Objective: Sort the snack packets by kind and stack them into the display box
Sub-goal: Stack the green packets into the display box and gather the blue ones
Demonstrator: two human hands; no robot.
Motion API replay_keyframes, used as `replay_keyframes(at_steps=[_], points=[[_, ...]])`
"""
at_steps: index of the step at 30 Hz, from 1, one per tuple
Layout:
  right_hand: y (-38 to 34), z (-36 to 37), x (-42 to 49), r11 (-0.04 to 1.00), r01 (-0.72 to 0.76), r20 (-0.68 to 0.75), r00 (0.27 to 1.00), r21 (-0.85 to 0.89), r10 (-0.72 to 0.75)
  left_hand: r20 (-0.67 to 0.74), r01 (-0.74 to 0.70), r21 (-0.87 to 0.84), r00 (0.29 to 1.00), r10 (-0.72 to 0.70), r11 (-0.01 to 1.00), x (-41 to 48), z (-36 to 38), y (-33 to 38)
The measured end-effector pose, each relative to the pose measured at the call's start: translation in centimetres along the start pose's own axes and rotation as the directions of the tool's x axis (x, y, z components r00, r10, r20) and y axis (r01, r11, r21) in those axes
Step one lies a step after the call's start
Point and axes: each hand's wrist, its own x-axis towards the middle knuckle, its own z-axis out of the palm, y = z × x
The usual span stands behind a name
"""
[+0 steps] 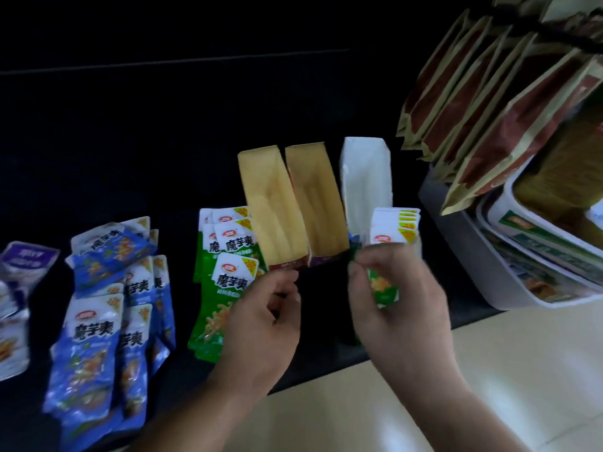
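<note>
Your right hand (401, 308) pinches the green stack (391, 230) at the white box's (365, 177) near end; square its edges, slide it flat; your left hand (261, 314), loosely curled, empty, should steady the box.

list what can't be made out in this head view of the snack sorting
Head view:
Stack of green packets: its lower half is hidden by the right hand gripping it.
Left hand: blur hides whether its fingertips touch the yellow box.
Purple packets: cut off by the left edge.
Brown bags: cut off by the top and right edges, print too dark to read.
</note>
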Motion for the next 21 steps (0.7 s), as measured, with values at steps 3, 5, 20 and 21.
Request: replay_keyframes(at_steps=[3, 5, 20, 21], points=[[-2.6, 5.4, -2.8, 0.972, -0.125, 0.301, 0.952, 0.201, 0.060, -0.209, 0.052, 0.314, 0.978, 0.015, 0.948, 0.4, -4.2, -3.5], [-2.5, 8.9, -4.5, 0.970, -0.195, 0.439, 0.892, 0.145, 0.114, -0.247, 0.178, 0.417, 0.966, -0.078, 0.891, 0.9, -6.6, -5.0], [0.1, 13.9, -3.0, 0.964, -0.225, 0.588, 0.765, -0.139, 0.263, -0.144, 0.167, 0.580, 0.984, -0.101, 0.797, 7.4, -8.3, -6.9], [0.3, 13.9, -3.0, 0.965, -0.229, 0.578, 0.773, -0.129, 0.261, -0.138, 0.151, 0.610, 0.987, -0.084, 0.778, 8.1, -8.2, -6.7]])
